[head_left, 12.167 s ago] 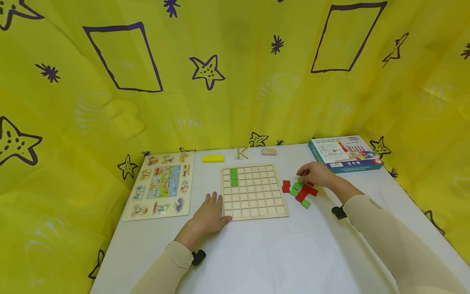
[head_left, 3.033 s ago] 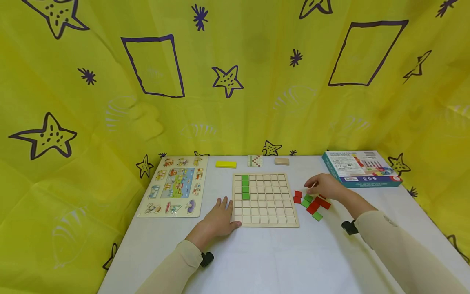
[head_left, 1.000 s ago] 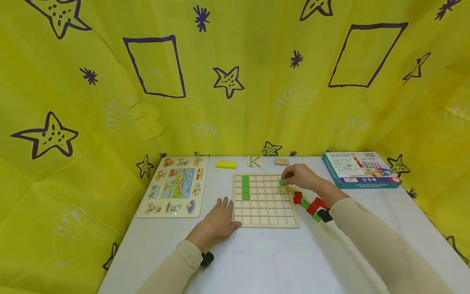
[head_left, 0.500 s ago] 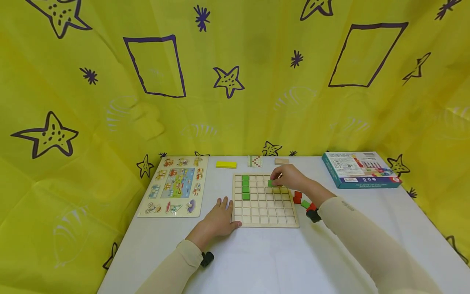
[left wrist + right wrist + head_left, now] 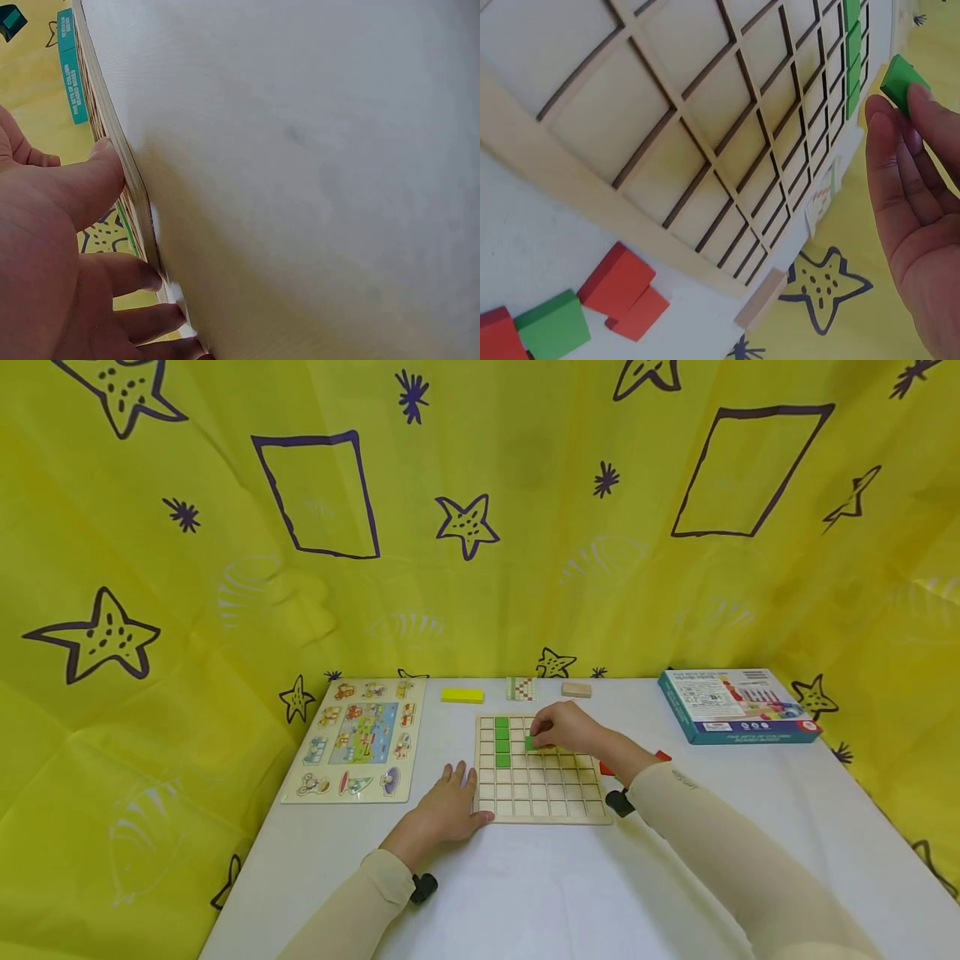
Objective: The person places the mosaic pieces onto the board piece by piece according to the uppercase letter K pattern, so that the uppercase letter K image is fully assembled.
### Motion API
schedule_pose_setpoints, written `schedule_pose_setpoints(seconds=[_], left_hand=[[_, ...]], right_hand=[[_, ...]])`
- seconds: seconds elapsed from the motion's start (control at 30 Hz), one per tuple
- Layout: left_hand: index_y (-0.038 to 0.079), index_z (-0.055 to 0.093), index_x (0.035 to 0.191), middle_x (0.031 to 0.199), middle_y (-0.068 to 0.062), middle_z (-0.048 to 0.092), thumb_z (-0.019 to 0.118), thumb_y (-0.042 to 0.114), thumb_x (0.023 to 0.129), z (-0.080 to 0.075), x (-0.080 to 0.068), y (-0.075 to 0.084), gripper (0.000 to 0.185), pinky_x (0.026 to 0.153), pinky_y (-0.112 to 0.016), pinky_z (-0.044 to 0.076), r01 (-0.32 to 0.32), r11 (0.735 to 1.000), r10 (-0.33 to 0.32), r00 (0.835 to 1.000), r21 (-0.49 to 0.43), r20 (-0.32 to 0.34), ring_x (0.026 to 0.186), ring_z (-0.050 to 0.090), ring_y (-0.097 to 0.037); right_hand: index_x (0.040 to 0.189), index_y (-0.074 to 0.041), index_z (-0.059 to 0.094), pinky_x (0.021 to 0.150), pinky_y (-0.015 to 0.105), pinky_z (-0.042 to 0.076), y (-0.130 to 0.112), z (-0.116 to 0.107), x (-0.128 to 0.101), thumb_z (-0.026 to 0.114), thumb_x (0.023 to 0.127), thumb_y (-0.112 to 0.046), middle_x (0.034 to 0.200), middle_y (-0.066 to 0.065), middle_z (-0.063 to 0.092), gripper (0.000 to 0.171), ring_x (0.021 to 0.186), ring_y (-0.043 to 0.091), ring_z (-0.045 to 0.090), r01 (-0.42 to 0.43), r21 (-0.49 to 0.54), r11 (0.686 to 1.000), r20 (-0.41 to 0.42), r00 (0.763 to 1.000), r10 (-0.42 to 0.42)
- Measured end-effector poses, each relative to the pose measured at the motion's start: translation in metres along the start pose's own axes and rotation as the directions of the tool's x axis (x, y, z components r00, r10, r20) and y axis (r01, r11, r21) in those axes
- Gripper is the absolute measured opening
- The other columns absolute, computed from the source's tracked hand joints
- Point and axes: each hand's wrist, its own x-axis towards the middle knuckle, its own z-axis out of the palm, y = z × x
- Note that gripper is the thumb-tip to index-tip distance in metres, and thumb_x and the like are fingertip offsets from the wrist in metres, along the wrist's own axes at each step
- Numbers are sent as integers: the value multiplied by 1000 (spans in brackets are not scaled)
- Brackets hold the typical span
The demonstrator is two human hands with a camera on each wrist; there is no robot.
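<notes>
A wooden grid board (image 5: pixel 547 793) lies on the white table (image 5: pixel 570 893). A column of green tiles (image 5: pixel 502 742) fills its upper left cells. My right hand (image 5: pixel 546 733) hovers over the board's upper part and pinches a green tile (image 5: pixel 532 743) just right of that column. In the right wrist view the fingertips hold the green tile (image 5: pixel 904 84) above the board (image 5: pixel 705 112). My left hand (image 5: pixel 461 793) rests flat at the board's front left corner, its thumb against the board's edge (image 5: pixel 112 135). My forearm hides most of the loose red tiles (image 5: pixel 626 289).
A picture puzzle board (image 5: pixel 352 739) lies left of the grid. At the back are a yellow block (image 5: pixel 461 696), a pattern card (image 5: pixel 521 688) and a plain wooden block (image 5: pixel 575 690). A blue box (image 5: pixel 738 704) sits at the right. Yellow cloth surrounds the table.
My right hand took a green tile from the pile at the right and carried it left across the board towards the green column. The left hand has stayed put.
</notes>
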Motion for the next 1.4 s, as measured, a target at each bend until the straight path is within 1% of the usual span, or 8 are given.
schedule_pose_setpoints(seconds=[0.2, 0.3, 0.5, 0.67, 0.83, 0.97, 1.2, 1.4], left_hand=[[-5, 35, 153, 159, -27, 27, 58, 53, 98, -1, 0, 1, 84, 117, -49, 30, 8, 1000, -8, 1000, -8, 4, 147, 24, -47], [-5, 35, 153, 160, -27, 27, 58, 53, 98, -1, 0, 1, 84, 117, -49, 29, 13, 1000, -12, 1000, -6, 7, 147, 24, -46], [-5, 35, 153, 159, -27, 28, 58, 54, 98, -1, 1, 0, 84, 117, -49, 30, 8, 1000, -8, 1000, 6, 5, 147, 24, -46], [-5, 35, 153, 159, -27, 28, 57, 55, 98, -1, 1, -1, 84, 117, -49, 30, 1, 1000, -1, 1000, 12, 1, 146, 25, -47], [-5, 35, 153, 159, -27, 28, 58, 55, 97, -1, 2, -1, 85, 117, -49, 30, 3, 1000, -3, 1000, 16, -1, 146, 25, -47], [-4, 35, 153, 159, -27, 28, 57, 55, 97, 0, 2, -1, 85, 117, -48, 30, 3, 1000, -3, 1000, 20, -1, 146, 25, -47], [-5, 35, 153, 159, -27, 28, 56, 55, 98, -3, 0, 0, 84, 116, -49, 30, -1, 1000, 1, 1000, 16, 5, 147, 25, -46], [-5, 35, 153, 159, -27, 29, 57, 55, 98, -2, -1, 0, 84, 116, -49, 31, -5, 1000, 5, 1000, 13, -1, 146, 26, -47]], right_hand=[[92, -4, 74, 66, 29, 55, -3, 11, 4, 76, 90, -8, 80, -1, 70, 5, 73, 17, 65, 22, -25, 999, 17, 1000, -21], [92, -3, 74, 65, 27, 53, -5, 17, 5, 76, 90, -7, 79, -1, 69, 5, 72, 15, 64, 34, -28, 999, 36, 999, -33], [89, -8, 74, 65, 26, 52, -9, 31, 8, 77, 89, -8, 78, -3, 68, 4, 70, 12, 61, 39, -37, 999, 57, 998, -37], [86, -7, 74, 64, 25, 53, -12, 38, 12, 78, 88, -6, 75, -3, 68, 5, 69, 12, 64, 60, -37, 998, 58, 997, -58], [85, -10, 74, 65, 25, 51, -15, 45, 12, 78, 88, -8, 76, -5, 67, 6, 70, 10, 60, 70, -85, 994, 66, 996, -65], [84, -10, 74, 66, 25, 51, -17, 49, 13, 78, 88, -10, 78, -6, 67, 6, 71, 9, 59, 71, -93, 993, 68, 996, -64], [83, -13, 74, 69, 26, 51, -19, 58, 13, 80, 88, -13, 77, -6, 67, 8, 72, 10, 59, 37, -119, 992, 64, 998, -30], [82, -12, 74, 68, 27, 49, -18, 62, 13, 79, 88, -12, 76, -7, 66, 8, 71, 10, 56, 33, -143, 989, 56, 998, -26]])
